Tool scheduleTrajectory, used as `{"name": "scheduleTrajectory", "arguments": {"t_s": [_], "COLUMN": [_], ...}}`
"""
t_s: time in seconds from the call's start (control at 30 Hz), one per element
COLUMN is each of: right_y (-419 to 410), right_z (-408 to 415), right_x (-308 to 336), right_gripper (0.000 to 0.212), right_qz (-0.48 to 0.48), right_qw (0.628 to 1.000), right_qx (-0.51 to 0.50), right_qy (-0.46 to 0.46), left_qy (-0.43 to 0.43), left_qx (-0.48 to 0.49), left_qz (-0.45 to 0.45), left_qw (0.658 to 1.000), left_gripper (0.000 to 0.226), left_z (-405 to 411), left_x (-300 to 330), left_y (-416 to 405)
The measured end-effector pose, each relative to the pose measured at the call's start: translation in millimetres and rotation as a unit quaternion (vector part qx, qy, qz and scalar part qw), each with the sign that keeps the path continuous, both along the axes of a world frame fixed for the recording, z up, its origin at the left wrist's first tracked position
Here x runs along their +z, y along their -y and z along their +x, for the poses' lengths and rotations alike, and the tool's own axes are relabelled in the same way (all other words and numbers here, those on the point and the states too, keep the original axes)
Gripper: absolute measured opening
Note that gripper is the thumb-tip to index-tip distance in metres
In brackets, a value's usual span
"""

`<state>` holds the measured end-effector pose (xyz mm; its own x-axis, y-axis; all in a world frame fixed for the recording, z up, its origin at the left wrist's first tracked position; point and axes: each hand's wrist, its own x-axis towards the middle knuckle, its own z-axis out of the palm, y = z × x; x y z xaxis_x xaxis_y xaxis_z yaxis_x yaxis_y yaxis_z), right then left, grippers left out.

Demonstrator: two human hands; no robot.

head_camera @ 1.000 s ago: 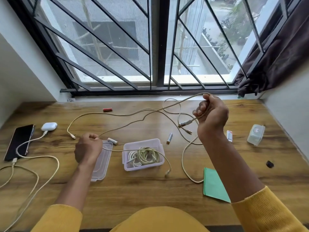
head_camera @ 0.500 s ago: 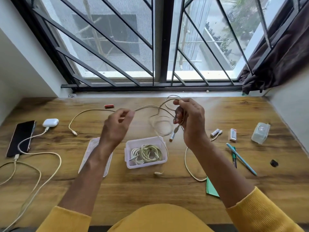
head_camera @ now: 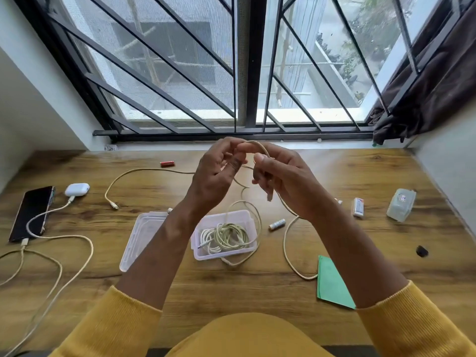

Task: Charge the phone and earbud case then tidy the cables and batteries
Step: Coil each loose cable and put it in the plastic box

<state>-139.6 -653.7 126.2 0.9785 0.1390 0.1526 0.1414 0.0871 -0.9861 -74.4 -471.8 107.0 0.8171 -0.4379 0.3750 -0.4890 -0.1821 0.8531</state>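
Both hands grasp the cream cable [head_camera: 253,145] above the clear box [head_camera: 223,252], the left hand [head_camera: 216,173] and right hand [head_camera: 280,181] apparently pinching its top loop; it looks light, limp and tangle-prone, best held at the gathered coils.

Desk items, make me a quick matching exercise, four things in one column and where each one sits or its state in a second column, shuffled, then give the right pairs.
Things:
1. phone
2. red battery
3. coiled cable
4. green paper

Places or states:
A. inside the open clear box
B. near edge of the desk, right of the box
C. far left, with a cable plugged in
D. far side, close to the window sill

Pairs: 1-C, 2-D, 3-A, 4-B
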Motion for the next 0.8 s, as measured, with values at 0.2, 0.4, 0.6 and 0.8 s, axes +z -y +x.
{"name": "scheduleTrajectory", "arguments": {"t_s": [0.2, 0.4, 0.6, 0.8], "right_y": [12.8, 23.6, 18.7, 11.7], "right_z": [0.4, -2.6, -3.4, 11.9], "right_x": [-3.9, -11.3, 7.2, 18.3], "right_gripper": [0.03, 0.037, 0.037, 0.046], "right_qz": [-0.047, -0.067, 0.083, 0.235], "right_qw": [0.998, 0.997, 0.99, 0.966], "right_qx": [-0.037, 0.011, 0.11, 0.094], "right_qy": [-0.013, -0.046, -0.01, 0.049], "left_qy": [-0.014, -0.001, 0.009, -0.015], "left_qx": [0.003, 0.049, 0.106, 0.044], "left_qz": [-0.035, -0.017, -0.009, 0.007], "left_qw": [0.999, 0.999, 0.994, 0.999], "left_gripper": [0.022, 0.022, 0.014, 0.02], "left_z": [6.2, 11.6, 10.0, -17.9], "left_x": [5.1, 4.7, 1.9, -7.7], "left_y": [2.4, -2.0, 2.2, 16.4]}}
